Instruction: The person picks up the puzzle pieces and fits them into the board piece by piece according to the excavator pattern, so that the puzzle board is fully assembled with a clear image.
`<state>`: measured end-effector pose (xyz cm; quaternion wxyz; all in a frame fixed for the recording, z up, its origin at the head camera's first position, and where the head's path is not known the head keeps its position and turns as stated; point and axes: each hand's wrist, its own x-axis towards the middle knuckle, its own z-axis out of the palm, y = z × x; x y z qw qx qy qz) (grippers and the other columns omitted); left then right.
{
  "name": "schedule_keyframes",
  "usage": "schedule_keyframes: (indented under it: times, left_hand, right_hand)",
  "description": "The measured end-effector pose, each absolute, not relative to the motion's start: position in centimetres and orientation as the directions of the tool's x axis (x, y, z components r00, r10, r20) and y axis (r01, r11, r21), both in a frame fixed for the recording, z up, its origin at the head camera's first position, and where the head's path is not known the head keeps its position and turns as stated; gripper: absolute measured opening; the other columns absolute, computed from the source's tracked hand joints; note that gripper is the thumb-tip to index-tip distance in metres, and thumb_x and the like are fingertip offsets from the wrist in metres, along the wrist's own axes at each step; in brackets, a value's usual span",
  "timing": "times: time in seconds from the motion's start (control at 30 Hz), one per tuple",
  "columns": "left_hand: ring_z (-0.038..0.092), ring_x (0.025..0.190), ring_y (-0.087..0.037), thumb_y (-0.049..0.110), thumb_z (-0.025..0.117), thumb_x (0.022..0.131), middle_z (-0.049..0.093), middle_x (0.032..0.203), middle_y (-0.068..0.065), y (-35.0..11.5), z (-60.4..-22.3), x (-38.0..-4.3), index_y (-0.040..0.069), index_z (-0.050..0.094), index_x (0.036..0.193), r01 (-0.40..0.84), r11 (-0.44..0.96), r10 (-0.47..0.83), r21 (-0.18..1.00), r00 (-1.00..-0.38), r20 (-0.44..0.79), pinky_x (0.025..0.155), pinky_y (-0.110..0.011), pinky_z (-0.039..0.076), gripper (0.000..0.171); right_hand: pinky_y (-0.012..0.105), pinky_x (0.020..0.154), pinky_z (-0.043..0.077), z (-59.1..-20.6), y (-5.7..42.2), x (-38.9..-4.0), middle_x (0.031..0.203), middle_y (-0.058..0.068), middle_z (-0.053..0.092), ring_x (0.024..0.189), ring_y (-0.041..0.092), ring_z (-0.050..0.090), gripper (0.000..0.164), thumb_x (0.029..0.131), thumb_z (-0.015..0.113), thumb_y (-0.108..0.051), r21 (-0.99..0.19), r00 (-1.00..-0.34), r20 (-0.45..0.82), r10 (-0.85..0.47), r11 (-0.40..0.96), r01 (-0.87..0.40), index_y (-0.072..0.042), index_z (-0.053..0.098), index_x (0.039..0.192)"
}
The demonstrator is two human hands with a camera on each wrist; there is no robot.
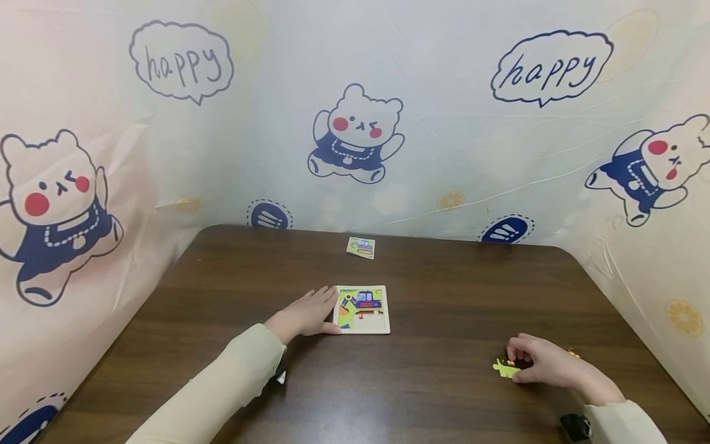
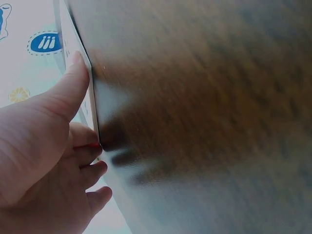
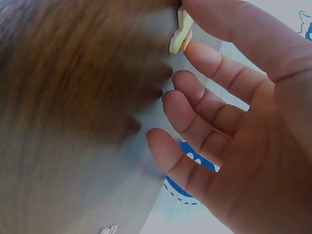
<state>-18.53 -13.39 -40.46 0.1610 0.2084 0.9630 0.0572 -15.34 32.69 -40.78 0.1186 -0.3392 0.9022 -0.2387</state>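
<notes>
A white-framed puzzle board point(image 1: 386, 310) with a digger picture lies flat in the middle of the dark wooden table. My left hand point(image 1: 326, 310) lies flat beside it, its straight fingers touching the board's left edge. In the left wrist view the thumb point(image 2: 73, 73) presses that edge of the board point(image 2: 64, 34). Near the right front of the table, my right hand point(image 1: 514, 362) pinches a yellow-green puzzle piece point(image 1: 505, 369) between thumb and forefinger, low over the table. In the right wrist view the piece point(image 3: 176, 40) shows edge-on at the fingertips point(image 3: 204, 53).
A small picture card point(image 1: 360, 247) lies near the table's point(image 1: 444, 382) far edge. A small orange piece point(image 1: 573, 353) sits just behind my right hand. Plastic sheeting printed with bears walls the table on three sides.
</notes>
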Motion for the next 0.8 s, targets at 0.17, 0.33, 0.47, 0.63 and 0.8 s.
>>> schedule_keyframes:
  times: [0.17, 0.33, 0.47, 0.63, 0.8]
  left_hand:
    - [0.014, 0.137, -0.029, 0.049, 0.055, 0.087, 0.019, 0.15, -0.014, -13.4, -40.6, -18.6, -0.001, 0.025, 0.144, 0.385, 0.906, 0.422, 0.177, -0.859, -0.289, 0.108, -0.044, 0.015, 0.082]
    - [0.014, 0.137, -0.029, 0.05, 0.055, 0.087, 0.018, 0.15, -0.014, -13.4, -40.5, -18.6, -0.001, 0.025, 0.144, 0.385, 0.906, 0.421, 0.173, -0.86, -0.288, 0.108, -0.044, 0.015, 0.082]
    - [0.015, 0.137, -0.03, 0.049, 0.055, 0.087, 0.019, 0.15, -0.015, -13.4, -40.5, -18.6, -0.002, 0.025, 0.143, 0.387, 0.905, 0.424, 0.178, -0.859, -0.287, 0.108, -0.044, 0.015, 0.081]
    - [0.015, 0.136, -0.03, 0.048, 0.055, 0.087, 0.02, 0.15, -0.015, -13.4, -40.4, -18.6, -0.002, 0.026, 0.143, 0.386, 0.905, 0.423, 0.181, -0.861, -0.283, 0.108, -0.044, 0.016, 0.081]
    - [0.016, 0.136, -0.03, 0.048, 0.056, 0.087, 0.02, 0.149, -0.015, -13.4, -40.4, -18.6, -0.002, 0.026, 0.143, 0.386, 0.905, 0.424, 0.181, -0.862, -0.28, 0.108, -0.044, 0.016, 0.08]
  right_hand:
    - [0.022, 0.055, 0.037, -40.6, 32.3, -15.4, 0.075, -0.008, 0.043, 0.067, 0.005, 0.042, 0.028, 0.072, 0.077, -0.018, -0.519, -0.75, -0.061, -0.658, 0.663, -0.539, -0.015, 0.05, 0.079]
    - [0.024, 0.056, 0.041, -40.2, 31.5, -15.9, 0.073, -0.008, 0.049, 0.066, 0.005, 0.046, 0.026, 0.075, 0.076, -0.02, -0.534, -0.769, -0.103, -0.631, 0.687, -0.493, -0.013, 0.051, 0.08]
    - [0.026, 0.058, 0.044, -40.0, 30.4, -16.4, 0.073, -0.009, 0.051, 0.067, 0.005, 0.049, 0.024, 0.075, 0.076, -0.02, -0.527, -0.775, -0.091, -0.625, 0.691, -0.495, -0.013, 0.053, 0.08]
    - [0.026, 0.059, 0.046, -39.7, 28.6, -17.0, 0.074, -0.01, 0.052, 0.068, 0.006, 0.051, 0.023, 0.075, 0.076, -0.016, -0.513, -0.766, -0.015, -0.643, 0.663, -0.546, -0.014, 0.054, 0.08]
    - [0.028, 0.06, 0.047, -39.3, 26.2, -17.9, 0.075, -0.01, 0.052, 0.068, 0.007, 0.051, 0.024, 0.074, 0.077, -0.016, -0.482, -0.754, 0.023, -0.656, 0.654, -0.584, -0.014, 0.054, 0.082]
